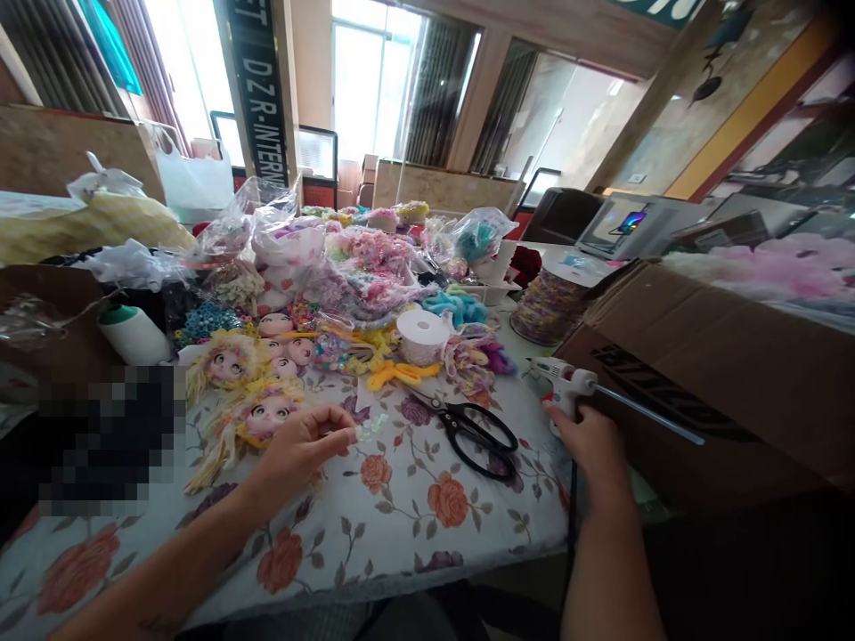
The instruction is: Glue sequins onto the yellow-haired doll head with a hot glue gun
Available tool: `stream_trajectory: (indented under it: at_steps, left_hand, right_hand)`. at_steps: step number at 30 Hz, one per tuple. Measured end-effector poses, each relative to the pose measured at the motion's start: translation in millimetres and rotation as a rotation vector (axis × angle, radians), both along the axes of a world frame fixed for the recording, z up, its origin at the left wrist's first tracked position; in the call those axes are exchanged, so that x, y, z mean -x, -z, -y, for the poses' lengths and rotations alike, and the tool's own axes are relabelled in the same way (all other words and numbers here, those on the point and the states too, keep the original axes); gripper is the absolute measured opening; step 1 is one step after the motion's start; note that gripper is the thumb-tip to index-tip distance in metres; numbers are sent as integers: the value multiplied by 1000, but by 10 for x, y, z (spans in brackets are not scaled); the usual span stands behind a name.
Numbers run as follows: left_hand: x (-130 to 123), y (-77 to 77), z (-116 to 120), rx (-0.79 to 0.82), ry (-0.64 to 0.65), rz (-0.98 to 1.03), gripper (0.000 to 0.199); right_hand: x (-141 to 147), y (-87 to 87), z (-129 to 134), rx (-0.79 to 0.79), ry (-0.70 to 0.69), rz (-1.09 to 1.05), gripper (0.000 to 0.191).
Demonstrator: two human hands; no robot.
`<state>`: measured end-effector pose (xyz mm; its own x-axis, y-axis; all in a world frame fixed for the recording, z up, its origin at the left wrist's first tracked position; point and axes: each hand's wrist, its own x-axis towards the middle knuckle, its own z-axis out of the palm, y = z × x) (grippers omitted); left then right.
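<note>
Between thumb and forefinger, my left hand [313, 438] pinches a small, clear, shiny piece [374, 428] whose exact kind I cannot make out. My right hand [593, 445] is wrapped round the handle of a white glue gun [566, 377], its nozzle pointing left. A long clear glue stick [651, 415] sticks out of its back. Black-handled scissors [477, 438] lie on the flowered tablecloth [401, 507] between my hands. Just behind my left hand is a doll head [265, 414] with yellow yarn hair, and a second doll head [227, 363] lies beyond it.
A large cardboard box [721, 374] stands close to the right of the glue gun. Across the back of the table are heaped colourful yarn [374, 258], a white ribbon spool [423, 331] and a yarn cone [551, 298]. A white thread cone [134, 334] lies at left.
</note>
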<state>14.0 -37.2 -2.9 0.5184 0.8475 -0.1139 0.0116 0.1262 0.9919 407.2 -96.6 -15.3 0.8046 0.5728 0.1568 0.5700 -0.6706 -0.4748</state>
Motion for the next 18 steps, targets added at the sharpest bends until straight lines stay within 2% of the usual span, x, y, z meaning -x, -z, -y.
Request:
stream_trajectory:
  at_steps: [3,6,8,9,11,13,15,18]
  left_hand:
    - [2,3,-16,20,-15,31,22]
    - [13,19,-34,36,-20,61,21]
    - [19,22,-41,30,-24,66,21]
    - [21,20,-43,24,-26,64,21]
    - [21,5,-41,20,-40,64,21]
    - [17,-15,-36,28,-53,75,22]
    - [15,-28,-36,40,-68,85,23]
    - [17,-21,-51,34,-98,107,21]
  right_hand:
    - [-40,-2,-74,55,-2,10,36]
    - [17,-47,-22,66,29,33,35]
    - [166,-108,68,-19,77,17,32]
    - [287,-144,121,-128,105,-21,30]
    - [622,-211,228,-453,111,-194,28]
    - [1050,-249,329,-729,3,-404,34]
    - [1500,-235,423,-756,-163,-708,35]
    - [2058,-109,546,-689,-328,-1048,35]
